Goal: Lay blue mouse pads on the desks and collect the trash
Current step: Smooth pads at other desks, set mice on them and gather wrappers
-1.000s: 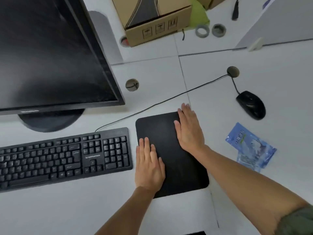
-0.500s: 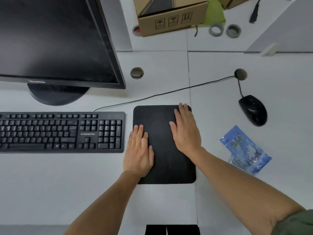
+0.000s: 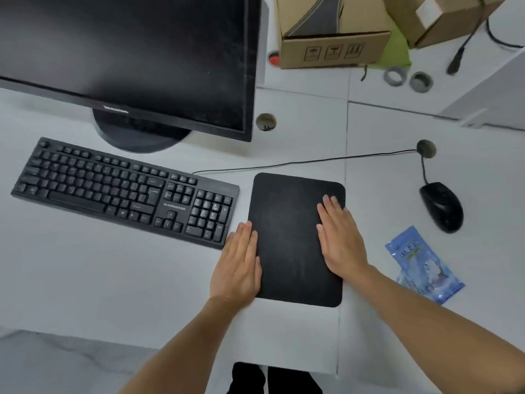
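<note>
As the mouse pad [image 3: 289, 240] lies between keyboard [image 3: 127, 191] and mouse [image 3: 441, 207], left hand [image 3: 238, 265] and right hand [image 3: 342, 243] rest flat on its side edges, fingers straight, gripping nothing. Right fingertips [image 3: 326, 201] have drawn back from its far edge.

White desk [image 3: 85, 280], viewed from above; its panels meet at a straight seam running along the right edge of the mouse pad [image 3: 287, 237]. Left panel: monitor [image 3: 127, 52] on a round black base; black keyboard [image 3: 125, 191] in front of it, set at a slant; the dark mouse pad lying flat just beside the keyboard's right end, not touching it. Right panel: black mouse [image 3: 441, 207] and, nearer the front edge, a blue packet [image 3: 423, 265]. A thin cable [image 3: 298, 162] crosses behind the pad to a round hole [image 3: 426, 148]. Farther back: cardboard box [image 3: 332, 32] and two tape rolls [image 3: 395, 76].
</note>
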`<state>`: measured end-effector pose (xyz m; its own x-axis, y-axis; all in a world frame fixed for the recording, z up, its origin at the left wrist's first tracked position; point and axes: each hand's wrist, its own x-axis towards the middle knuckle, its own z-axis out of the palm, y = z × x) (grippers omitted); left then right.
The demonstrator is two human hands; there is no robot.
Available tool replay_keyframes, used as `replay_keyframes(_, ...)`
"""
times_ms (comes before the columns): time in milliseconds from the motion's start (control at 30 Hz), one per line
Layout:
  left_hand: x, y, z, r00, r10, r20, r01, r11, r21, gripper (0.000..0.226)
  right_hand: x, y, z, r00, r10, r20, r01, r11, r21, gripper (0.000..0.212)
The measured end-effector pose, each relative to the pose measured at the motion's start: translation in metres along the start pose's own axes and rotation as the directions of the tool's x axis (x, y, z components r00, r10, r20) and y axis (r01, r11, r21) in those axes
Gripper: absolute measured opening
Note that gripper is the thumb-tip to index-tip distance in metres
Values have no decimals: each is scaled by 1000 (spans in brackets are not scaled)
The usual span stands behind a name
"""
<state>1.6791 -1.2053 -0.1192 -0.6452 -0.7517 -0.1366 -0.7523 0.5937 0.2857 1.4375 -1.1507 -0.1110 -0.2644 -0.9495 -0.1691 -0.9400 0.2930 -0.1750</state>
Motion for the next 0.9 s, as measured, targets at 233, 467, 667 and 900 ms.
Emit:
replay_keyframes(233, -1, -1, 2, 1000, 21, -5, -21, 1000, -16, 55, 88, -83, 4, 977, -213, 17, 212, 977, 30, 50)
replay_keyframes(467, -1, -2, -1, 1000, 22, 11, -22, 1000, -5, 57, 96, -79, 1, 937, -347, 44, 346, 937, 41, 49)
replay_keyframes(667, 0, -1, -3, 999, 16, 36, -15, 1000, -24, 56, 52, 5, -7, 999, -45, -14, 45, 999, 28, 52)
replay_keyframes(900, 7, 3, -7, 997, -1, 76, 1, 1000, -1, 55, 45, 6, -3, 991, 121, -61, -118, 991, 58, 46)
